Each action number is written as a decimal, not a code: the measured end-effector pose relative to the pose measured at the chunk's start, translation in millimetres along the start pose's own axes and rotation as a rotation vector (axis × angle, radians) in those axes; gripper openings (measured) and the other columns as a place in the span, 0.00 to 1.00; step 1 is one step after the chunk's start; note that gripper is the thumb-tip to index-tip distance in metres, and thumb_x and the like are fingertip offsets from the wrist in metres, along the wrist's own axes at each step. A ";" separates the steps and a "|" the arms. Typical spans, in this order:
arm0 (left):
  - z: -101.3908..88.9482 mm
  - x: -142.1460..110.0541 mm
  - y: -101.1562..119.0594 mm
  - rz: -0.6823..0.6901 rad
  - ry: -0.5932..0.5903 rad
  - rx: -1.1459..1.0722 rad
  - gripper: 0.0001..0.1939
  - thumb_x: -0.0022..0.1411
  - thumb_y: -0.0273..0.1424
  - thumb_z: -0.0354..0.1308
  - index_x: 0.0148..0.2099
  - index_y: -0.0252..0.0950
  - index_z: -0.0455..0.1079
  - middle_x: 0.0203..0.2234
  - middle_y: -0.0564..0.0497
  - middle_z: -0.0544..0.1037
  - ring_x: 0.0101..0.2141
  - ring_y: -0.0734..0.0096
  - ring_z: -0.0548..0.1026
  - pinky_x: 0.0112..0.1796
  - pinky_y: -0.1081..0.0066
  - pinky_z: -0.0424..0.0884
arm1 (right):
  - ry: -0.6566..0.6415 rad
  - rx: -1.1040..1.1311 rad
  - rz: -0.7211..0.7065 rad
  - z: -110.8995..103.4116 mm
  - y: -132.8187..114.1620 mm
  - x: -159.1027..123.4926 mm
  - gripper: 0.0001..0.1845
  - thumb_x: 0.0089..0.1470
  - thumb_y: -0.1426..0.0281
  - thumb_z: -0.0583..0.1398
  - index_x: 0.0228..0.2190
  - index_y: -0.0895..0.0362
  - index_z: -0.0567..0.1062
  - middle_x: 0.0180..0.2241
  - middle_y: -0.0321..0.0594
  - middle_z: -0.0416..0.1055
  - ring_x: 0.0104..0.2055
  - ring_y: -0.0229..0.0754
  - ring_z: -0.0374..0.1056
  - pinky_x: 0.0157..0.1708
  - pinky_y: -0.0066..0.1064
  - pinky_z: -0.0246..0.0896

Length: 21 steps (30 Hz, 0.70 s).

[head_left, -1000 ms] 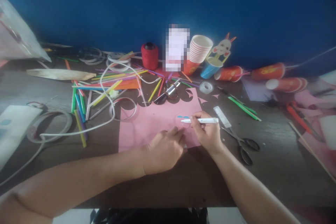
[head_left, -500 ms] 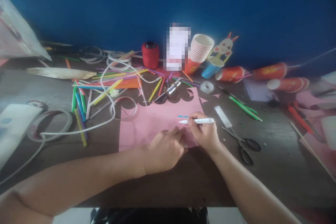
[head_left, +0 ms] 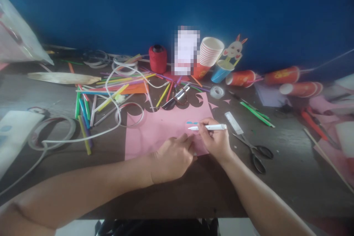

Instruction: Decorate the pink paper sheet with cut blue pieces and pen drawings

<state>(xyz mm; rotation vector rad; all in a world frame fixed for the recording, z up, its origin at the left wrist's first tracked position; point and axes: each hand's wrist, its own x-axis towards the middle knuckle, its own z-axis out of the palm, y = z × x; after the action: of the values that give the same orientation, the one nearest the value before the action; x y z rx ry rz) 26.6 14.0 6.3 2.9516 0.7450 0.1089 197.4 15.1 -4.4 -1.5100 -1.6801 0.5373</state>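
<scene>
A sheet of pink paper point(head_left: 146, 138) with scalloped cut-outs along its far edge lies in front of me. My left hand point(head_left: 175, 156) presses on its near part, fingers bent and held together; the fingertips are partly hidden. Between the thumb and fingers of my right hand point(head_left: 217, 142) is a white marker pen point(head_left: 214, 127), held almost level and pointing left over the paper. Just beyond the pen's tip a small blue patch point(head_left: 191, 122) shows on the paper, partly beside my right fingers. Whether the tip touches the paper I cannot tell.
Scissors point(head_left: 256, 155) lie right of the paper. Colourful straws point(head_left: 121, 97) and a white cable point(head_left: 83, 139) spread to the left. Behind stand a red thread spool point(head_left: 158, 59), stacked paper cups point(head_left: 211, 51) and a blue cup point(head_left: 222, 71). A tape roll point(head_left: 217, 92) lies nearby.
The whole view has shifted very slightly. Both hands and the marker pen keep almost the same place over the paper.
</scene>
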 end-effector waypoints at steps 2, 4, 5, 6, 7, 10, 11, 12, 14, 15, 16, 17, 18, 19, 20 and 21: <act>0.3 -0.1 -0.1 0.007 0.002 0.000 0.17 0.65 0.35 0.45 0.44 0.31 0.70 0.46 0.41 0.71 0.44 0.60 0.69 0.33 0.66 0.70 | 0.050 -0.005 0.001 -1.0 0.4 -0.7 0.05 0.54 0.69 0.56 0.28 0.57 0.70 0.21 0.33 0.68 0.21 0.34 0.64 0.23 0.25 0.58; 0.6 -0.2 -0.1 0.007 0.008 -0.002 0.17 0.65 0.35 0.44 0.44 0.31 0.70 0.46 0.41 0.71 0.44 0.60 0.69 0.33 0.66 0.70 | 0.065 -0.015 0.004 -1.4 0.8 -0.9 0.05 0.54 0.70 0.56 0.28 0.57 0.69 0.21 0.33 0.68 0.21 0.34 0.63 0.23 0.24 0.57; 0.8 -0.2 0.0 0.004 0.011 -0.003 0.17 0.65 0.35 0.44 0.44 0.31 0.70 0.46 0.42 0.71 0.44 0.60 0.69 0.33 0.66 0.70 | 0.059 -0.017 0.003 -1.2 1.0 -0.8 0.05 0.54 0.69 0.56 0.28 0.57 0.69 0.21 0.33 0.68 0.21 0.33 0.63 0.23 0.24 0.57; 0.9 -0.3 0.0 0.002 0.015 -0.005 0.16 0.65 0.35 0.45 0.44 0.31 0.70 0.45 0.42 0.71 0.43 0.60 0.69 0.33 0.66 0.70 | 0.048 -0.019 0.001 -0.8 1.2 -0.8 0.05 0.54 0.69 0.56 0.28 0.57 0.69 0.21 0.33 0.68 0.21 0.33 0.63 0.23 0.24 0.57; 1.0 -0.4 -0.1 0.001 0.018 -0.007 0.16 0.65 0.35 0.45 0.44 0.31 0.70 0.45 0.42 0.71 0.43 0.60 0.69 0.32 0.66 0.70 | 0.037 -0.018 -0.002 -0.3 1.4 -0.8 0.05 0.54 0.69 0.56 0.28 0.57 0.69 0.22 0.34 0.68 0.22 0.34 0.64 0.24 0.24 0.58; 1.3 -0.9 -0.3 0.001 0.017 -0.012 0.16 0.64 0.35 0.45 0.43 0.32 0.70 0.45 0.42 0.71 0.42 0.61 0.69 0.31 0.67 0.69 | 0.005 -0.004 -0.014 1.3 1.3 -0.8 0.05 0.54 0.69 0.56 0.29 0.57 0.70 0.24 0.35 0.70 0.24 0.34 0.65 0.25 0.24 0.59; 1.5 -1.1 -0.4 0.003 0.017 -0.014 0.16 0.64 0.35 0.45 0.43 0.32 0.70 0.45 0.42 0.70 0.42 0.61 0.69 0.31 0.67 0.69 | -0.006 0.000 -0.018 1.7 1.0 -0.9 0.05 0.55 0.69 0.56 0.29 0.57 0.70 0.24 0.35 0.70 0.24 0.34 0.65 0.25 0.24 0.59; 1.7 -1.3 -0.5 0.004 0.015 -0.015 0.16 0.64 0.35 0.46 0.42 0.32 0.71 0.45 0.42 0.70 0.42 0.61 0.69 0.31 0.66 0.69 | -0.015 0.001 -0.022 1.9 0.7 -1.0 0.05 0.55 0.69 0.56 0.30 0.56 0.70 0.24 0.35 0.70 0.24 0.34 0.65 0.25 0.24 0.59; 2.3 -1.4 -0.3 0.001 0.016 -0.014 0.15 0.64 0.35 0.46 0.42 0.32 0.71 0.45 0.42 0.70 0.42 0.61 0.69 0.31 0.66 0.70 | -0.025 -0.003 -0.030 2.0 0.0 -1.2 0.05 0.55 0.69 0.56 0.30 0.56 0.70 0.24 0.35 0.70 0.23 0.34 0.64 0.25 0.24 0.59; 2.6 -1.3 -0.2 -0.004 0.018 -0.014 0.15 0.64 0.35 0.46 0.42 0.32 0.71 0.45 0.42 0.70 0.42 0.61 0.69 0.31 0.66 0.70 | -0.028 -0.006 -0.034 2.1 -0.3 -1.2 0.04 0.55 0.69 0.56 0.30 0.56 0.70 0.24 0.34 0.70 0.23 0.33 0.64 0.25 0.23 0.59; 2.9 -1.2 0.1 -0.008 0.020 -0.014 0.15 0.64 0.35 0.46 0.43 0.32 0.71 0.44 0.42 0.70 0.42 0.61 0.69 0.31 0.66 0.70 | -0.031 -0.009 -0.038 2.1 -0.6 -1.2 0.04 0.55 0.69 0.56 0.30 0.56 0.70 0.24 0.34 0.71 0.23 0.33 0.64 0.24 0.23 0.59; 3.3 -1.1 0.3 -0.011 0.022 -0.013 0.15 0.64 0.35 0.46 0.43 0.32 0.71 0.44 0.42 0.70 0.42 0.61 0.69 0.31 0.66 0.70 | -0.033 -0.014 -0.041 2.2 -0.7 -1.1 0.04 0.55 0.69 0.56 0.30 0.56 0.70 0.24 0.34 0.71 0.22 0.33 0.64 0.24 0.23 0.59; 3.5 -1.1 0.5 -0.011 0.024 -0.015 0.15 0.64 0.35 0.46 0.43 0.32 0.71 0.44 0.42 0.70 0.42 0.61 0.69 0.31 0.66 0.69 | -0.036 -0.019 -0.044 2.3 -0.8 -1.0 0.04 0.55 0.70 0.56 0.30 0.56 0.71 0.25 0.34 0.71 0.22 0.33 0.64 0.24 0.23 0.58; 3.6 -1.1 0.7 -0.007 0.025 -0.016 0.16 0.64 0.35 0.46 0.44 0.32 0.71 0.44 0.42 0.71 0.42 0.60 0.68 0.31 0.66 0.69 | -0.038 -0.026 -0.048 2.5 -0.9 -0.8 0.04 0.55 0.70 0.56 0.30 0.56 0.71 0.25 0.34 0.71 0.22 0.33 0.64 0.24 0.23 0.58; 3.6 -1.1 0.8 -0.005 0.024 -0.017 0.16 0.64 0.35 0.46 0.44 0.33 0.71 0.44 0.42 0.71 0.43 0.60 0.68 0.31 0.66 0.69 | -0.040 -0.033 -0.051 2.6 -1.0 -0.6 0.05 0.55 0.70 0.56 0.30 0.56 0.71 0.25 0.34 0.71 0.22 0.32 0.64 0.24 0.22 0.58; 3.5 -1.2 0.8 -0.003 0.024 -0.016 0.16 0.64 0.35 0.46 0.44 0.33 0.71 0.44 0.42 0.71 0.44 0.60 0.68 0.31 0.66 0.69 | -0.040 -0.041 -0.055 2.8 -1.0 -0.4 0.05 0.55 0.69 0.56 0.30 0.56 0.71 0.25 0.34 0.71 0.22 0.32 0.64 0.23 0.22 0.58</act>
<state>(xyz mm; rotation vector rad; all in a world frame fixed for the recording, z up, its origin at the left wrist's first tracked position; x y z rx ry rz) 26.2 12.4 2.8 2.9392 0.7476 0.1491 194.5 15.0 -5.4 -1.4862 -1.7683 0.5101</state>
